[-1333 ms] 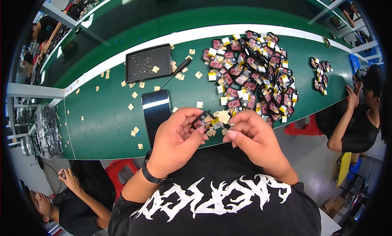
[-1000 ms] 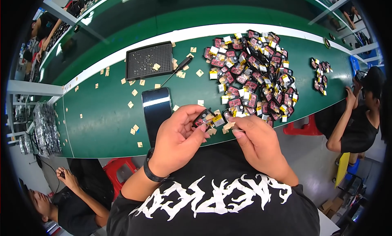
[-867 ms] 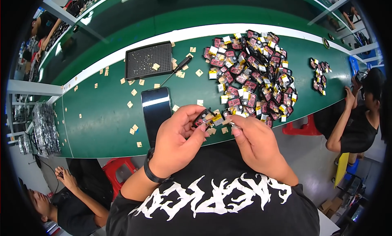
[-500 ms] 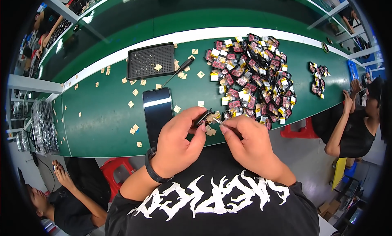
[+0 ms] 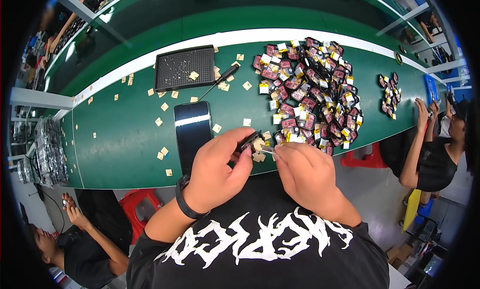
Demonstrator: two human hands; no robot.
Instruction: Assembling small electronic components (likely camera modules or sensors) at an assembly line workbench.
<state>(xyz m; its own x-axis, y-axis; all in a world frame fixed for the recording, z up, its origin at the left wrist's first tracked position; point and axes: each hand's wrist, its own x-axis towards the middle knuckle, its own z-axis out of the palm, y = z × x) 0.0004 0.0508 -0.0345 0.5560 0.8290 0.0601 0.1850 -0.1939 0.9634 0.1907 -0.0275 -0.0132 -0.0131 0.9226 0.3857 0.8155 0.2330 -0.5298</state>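
**Hands drawn in close over the table's near edge**

Since a moment ago both hands have edged slightly lower and closer together, and the view has tipped so the big heap sits a little further right. Between them is a small dark component (image 5: pixel 251 138), pinched by the fingers of the left hand (image 5: pixel 217 171), which is curled closed around it just above the near edge of the green table (image 5: pixel 125 139). The right hand (image 5: pixel 302 174) is also closed, its fingertips pinching a thin pale strip (image 5: pixel 266 151) that points toward the component; whether the strip touches it cannot be told. A black band (image 5: pixel 183 204) circles the left wrist.

Just left of the left hand lies a dark phone (image 5: pixel 191 131), screen up, flat on the table. Beyond the hands spreads a large heap of small red-and-black parts (image 5: pixel 310 89) with yellow and white tabs. Farther back and to the left is a black perforated tray (image 5: pixel 185 67), with a dark-handled screwdriver (image 5: pixel 222 77) lying just beside its right edge. Small tan paper squares (image 5: pixel 158 121) are scattered across the green surface. A smaller cluster of dark parts (image 5: pixel 389 94) lies well to the right, near another person's hand (image 5: pixel 420 109). At lower left another person (image 5: pixel 75 239) sits below the table.
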